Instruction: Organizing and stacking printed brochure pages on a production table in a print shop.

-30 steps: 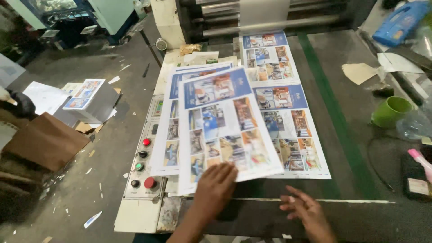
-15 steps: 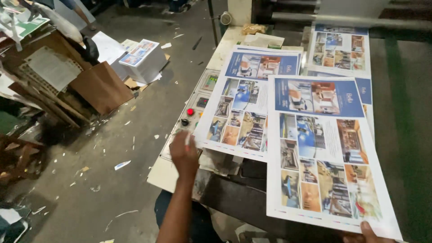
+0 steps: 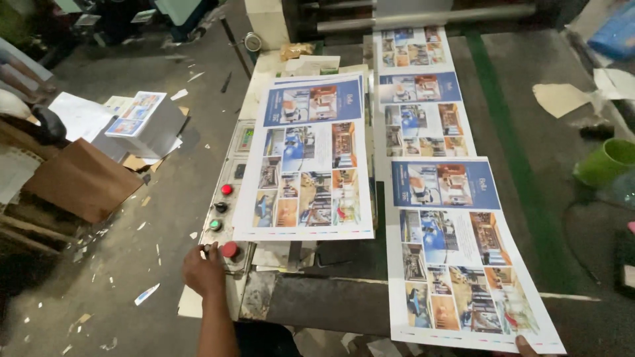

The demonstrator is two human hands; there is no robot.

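My left hand (image 3: 204, 268) rests on the control panel (image 3: 233, 173) at the table's left edge. Its fingers are curled on a small black knob just left of the big red button (image 3: 229, 249). Only a fingertip of my right hand (image 3: 526, 344) shows at the bottom edge, gripping the near corner of a printed colour sheet (image 3: 463, 251). That sheet lies slanted on the dark machine table (image 3: 529, 152). A stack of the same printed sheets (image 3: 307, 165) lies to its left, beside the panel. Another printed sheet (image 3: 420, 92) reaches back to the machine's rollers.
The panel also carries a small red button (image 3: 227, 190) and a green button (image 3: 215, 225). A green cup (image 3: 605, 162) stands at the right. On the littered floor to the left are a pile of printed paper (image 3: 142, 119) and brown cardboard (image 3: 83, 178).
My left hand left the sheet stack and went down to the control panel knob. My right hand pulled one sheet off to the right, where it now lies beside the stack.
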